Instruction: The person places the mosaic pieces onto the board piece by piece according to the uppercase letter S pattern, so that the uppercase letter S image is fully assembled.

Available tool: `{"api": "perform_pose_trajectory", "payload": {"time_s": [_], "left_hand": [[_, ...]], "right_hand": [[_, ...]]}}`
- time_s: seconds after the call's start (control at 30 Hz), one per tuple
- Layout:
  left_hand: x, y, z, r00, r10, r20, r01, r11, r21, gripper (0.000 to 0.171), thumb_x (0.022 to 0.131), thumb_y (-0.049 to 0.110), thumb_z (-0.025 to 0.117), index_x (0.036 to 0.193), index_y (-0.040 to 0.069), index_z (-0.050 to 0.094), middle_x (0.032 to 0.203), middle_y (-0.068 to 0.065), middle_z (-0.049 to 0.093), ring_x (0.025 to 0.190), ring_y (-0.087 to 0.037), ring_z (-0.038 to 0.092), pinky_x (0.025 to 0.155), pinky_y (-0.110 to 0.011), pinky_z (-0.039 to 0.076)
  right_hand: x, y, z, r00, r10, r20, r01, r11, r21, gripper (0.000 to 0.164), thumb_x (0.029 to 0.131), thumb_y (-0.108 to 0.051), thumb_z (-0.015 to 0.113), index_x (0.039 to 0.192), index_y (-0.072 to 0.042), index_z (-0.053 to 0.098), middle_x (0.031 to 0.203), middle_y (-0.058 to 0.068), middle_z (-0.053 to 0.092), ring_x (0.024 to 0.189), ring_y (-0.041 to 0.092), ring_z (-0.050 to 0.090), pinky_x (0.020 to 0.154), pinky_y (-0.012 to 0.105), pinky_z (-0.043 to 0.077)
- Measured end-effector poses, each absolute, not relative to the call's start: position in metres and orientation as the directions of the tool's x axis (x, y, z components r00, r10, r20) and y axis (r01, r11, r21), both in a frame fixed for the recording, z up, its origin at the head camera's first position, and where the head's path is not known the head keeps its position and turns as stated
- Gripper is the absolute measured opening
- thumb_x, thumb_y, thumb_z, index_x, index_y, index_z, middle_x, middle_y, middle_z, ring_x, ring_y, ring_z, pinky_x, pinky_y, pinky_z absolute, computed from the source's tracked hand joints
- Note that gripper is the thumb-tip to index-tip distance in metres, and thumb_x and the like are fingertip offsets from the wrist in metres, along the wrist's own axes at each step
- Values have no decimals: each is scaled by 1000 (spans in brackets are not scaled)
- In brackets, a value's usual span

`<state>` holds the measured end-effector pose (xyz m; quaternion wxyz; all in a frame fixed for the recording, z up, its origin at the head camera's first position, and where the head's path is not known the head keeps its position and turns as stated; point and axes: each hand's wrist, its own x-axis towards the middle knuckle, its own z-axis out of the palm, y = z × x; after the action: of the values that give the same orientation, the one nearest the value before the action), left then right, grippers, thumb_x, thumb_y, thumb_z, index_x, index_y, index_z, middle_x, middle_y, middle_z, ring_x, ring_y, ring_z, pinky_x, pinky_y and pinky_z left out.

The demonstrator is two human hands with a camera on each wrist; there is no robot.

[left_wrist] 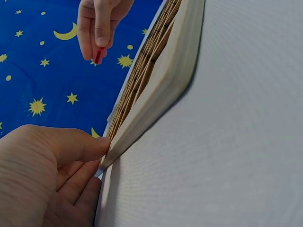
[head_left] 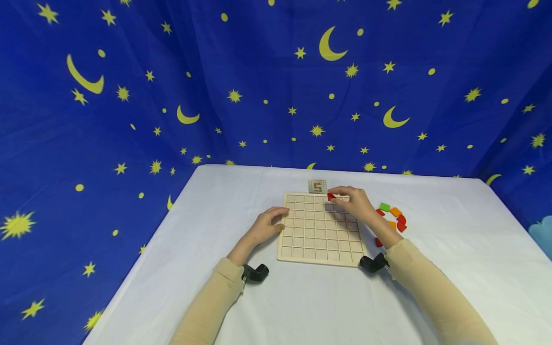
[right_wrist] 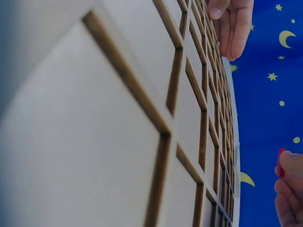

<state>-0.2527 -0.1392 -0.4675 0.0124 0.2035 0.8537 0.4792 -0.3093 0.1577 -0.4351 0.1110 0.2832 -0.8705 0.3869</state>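
The wooden grid board (head_left: 321,262) lies flat on the white table, its squares bare where they show. At its left rim rests my left hand (head_left: 267,225), thumb and fingertips apart and touching the edge; the left wrist view shows the thumb (left_wrist: 90,146) against the rim. Above the board's far edge, my right hand (head_left: 354,203) pinches a small red tile (head_left: 330,197) between thumb and fingers. In the right wrist view this red tile (right_wrist: 281,163) shows edge-on, raised off the board. A pattern card (head_left: 317,186) with an S-like figure lies just behind the board.
Right of the board lie several loose tiles, among them a green tile (head_left: 385,206), an orange tile (head_left: 395,212) and a red tile (head_left: 401,225); my right forearm partly covers them. Behind the table hangs a blue curtain (head_left: 267,72) with yellow moons and stars.
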Motion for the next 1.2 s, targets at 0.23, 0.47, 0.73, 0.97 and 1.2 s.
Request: {"api": "perform_pose_trajectory", "payload": {"time_s": [0.23,0.47,0.73,0.97,1.2], "left_hand": [[-252,-139,-467,-920,359,159,327,477,816,47,84,-3,62,130,0,54,133,-13,51,125,-26,46,106,-30,37],[-252,-139,-467,-918,362,164,334,476,813,47,84,-4,63,130,0,54,133,-14,51,125,-27,46,106,-32,37],[-253,-139,-466,-920,358,160,330,485,810,47,84,-3,63,130,1,55,133,-12,51,126,-26,45,107,-31,36],[-254,-139,-468,-915,364,176,346,481,805,48,83,-4,63,129,0,55,132,-13,52,125,-27,46,107,-32,36],[-254,-140,-467,-918,361,165,337,489,805,48,83,-4,63,130,0,54,132,-12,52,125,-26,46,107,-30,36]], "right_hand": [[-313,157,-449,-824,-454,339,-556,537,-634,28,86,-9,69,112,-3,69,108,12,67,99,33,62,82,48,54],[-314,156,-458,-842,-448,300,-524,548,-652,29,85,-10,71,113,-3,68,108,14,66,96,28,64,79,41,56],[-314,156,-464,-837,-455,304,-536,569,-624,30,85,-10,70,114,-4,68,111,14,66,99,30,61,83,44,53],[-315,155,-467,-833,-454,315,-545,582,-604,31,85,-11,71,115,-5,68,111,13,66,99,31,61,84,46,52],[-315,154,-467,-832,-454,319,-548,582,-602,31,84,-11,72,114,-5,68,110,13,67,99,31,60,84,46,52]]}}
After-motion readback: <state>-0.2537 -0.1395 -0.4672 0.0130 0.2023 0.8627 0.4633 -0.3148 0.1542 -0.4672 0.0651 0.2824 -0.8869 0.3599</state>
